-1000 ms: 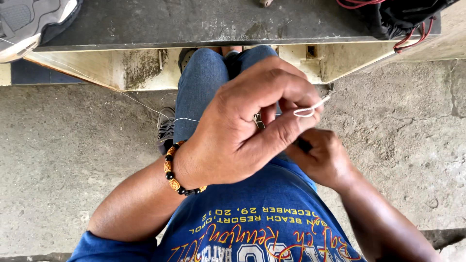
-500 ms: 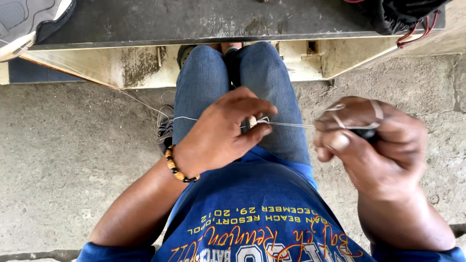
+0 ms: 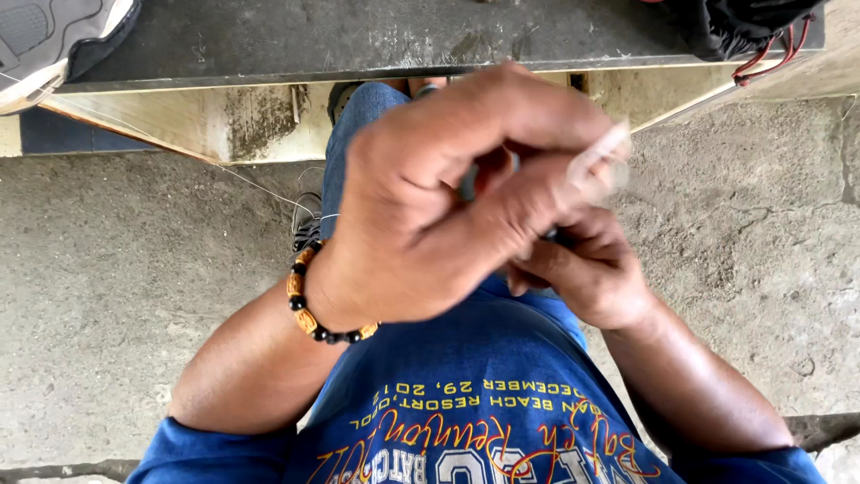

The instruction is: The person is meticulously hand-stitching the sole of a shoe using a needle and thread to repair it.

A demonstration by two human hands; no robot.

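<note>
My left hand is raised close to the camera over my lap, fingers curled, pinching a loop of thin white thread at its fingertips. A beaded bracelet of orange and black beads circles that wrist. My right hand sits just under and behind the left, fingers closed on a small dark tool that is mostly hidden. A fine line of thread runs off to the left toward the floor. My jeans and blue printed shirt lie below both hands.
A dark board on a pale wooden frame crosses the top. A grey sneaker rests at its left end, a black bag with red cords at its right. Rough concrete floor lies on both sides.
The hands were apart with the thread stretched between them; now they are back together, the left hand raised over the right and closer to the camera.
</note>
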